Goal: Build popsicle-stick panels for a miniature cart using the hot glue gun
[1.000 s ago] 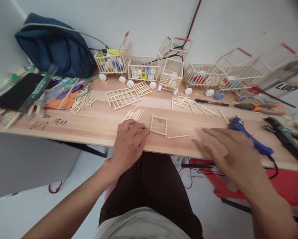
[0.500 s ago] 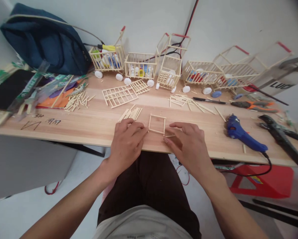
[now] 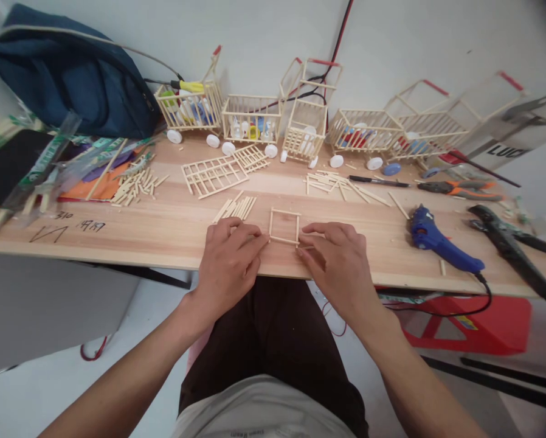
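Observation:
A small square frame of thin wooden sticks (image 3: 284, 239) lies flat on the wooden table (image 3: 131, 237) before me. My left hand (image 3: 230, 252) rests at its lower left corner, fingers curled, with the index fingertip and thumb against the frame. At the lower right corner is my right hand (image 3: 339, 252). Its thumb and fingers close around a short wooden stick (image 3: 307, 247), mostly hidden by the hand. Just beyond my left hand lies a row of loose sticks (image 3: 242, 208). Farther back rest two stick grids (image 3: 213, 176).
Several miniature stick shopping carts (image 3: 252, 112) line the wall. A blue glue gun (image 3: 444, 243), black-handled cutters (image 3: 510, 249) and orange-grey pliers (image 3: 464, 188) lie right. A pen (image 3: 379, 181) lies beside a stick pile (image 3: 330, 182). A blue bag (image 3: 81, 79) stands back left.
The camera view has shifted slightly. My right thumb and fingers have moved a little closer to the frame's lower right corner, covering more of the short stick. My left hand stays at its corner.

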### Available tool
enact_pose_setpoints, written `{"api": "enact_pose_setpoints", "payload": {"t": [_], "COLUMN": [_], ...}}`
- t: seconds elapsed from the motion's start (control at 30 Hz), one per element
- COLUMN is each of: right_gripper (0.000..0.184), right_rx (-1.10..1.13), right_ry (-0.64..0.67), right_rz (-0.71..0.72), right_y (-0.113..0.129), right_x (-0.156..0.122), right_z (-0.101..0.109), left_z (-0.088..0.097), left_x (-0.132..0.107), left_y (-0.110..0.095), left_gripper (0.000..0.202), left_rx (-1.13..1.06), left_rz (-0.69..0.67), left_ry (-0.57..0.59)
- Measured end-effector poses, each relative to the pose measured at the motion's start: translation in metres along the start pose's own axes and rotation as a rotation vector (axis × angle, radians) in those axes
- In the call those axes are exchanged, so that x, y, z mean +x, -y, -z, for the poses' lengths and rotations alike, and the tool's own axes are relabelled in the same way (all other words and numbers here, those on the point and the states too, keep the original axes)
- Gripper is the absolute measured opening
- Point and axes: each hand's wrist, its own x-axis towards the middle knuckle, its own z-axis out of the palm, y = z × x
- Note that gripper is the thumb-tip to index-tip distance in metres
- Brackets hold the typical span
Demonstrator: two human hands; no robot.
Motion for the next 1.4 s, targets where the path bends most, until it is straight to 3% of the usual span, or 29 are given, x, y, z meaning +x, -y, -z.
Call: {"api": "enact_pose_setpoints", "payload": {"t": [0.3,0.63,1.0,1.4], "right_gripper": [0.036,0.027,0.029,0.03], "right_rx": [-0.092,-0.044,-0.063,-0.056], "right_ry": [0.023,0.029,0.069,0.098], "right_rz": [0.049,0.085,0.076,0.074], "right_y": [0.009,0.011,0.009,0.008], "right_x": [-0.013,-0.027,-0.025,-0.026], "right_z": [0.004,0.008,0.007,0.009], "left_z": [0.0,0.001,0.003,0.004], "left_x": [0.0,-0.002,-0.003,-0.003], "left_y": [0.0,0.001,0.0,-0.001], "left_gripper": [0.033,0.034,0.028,0.026], "left_rx": [-0.005,-0.059,0.001,-0.015], "left_rz": [0.009,0.021,-0.06,-0.05], "left_ry": [0.014,-0.015,0.023,0.035]}}
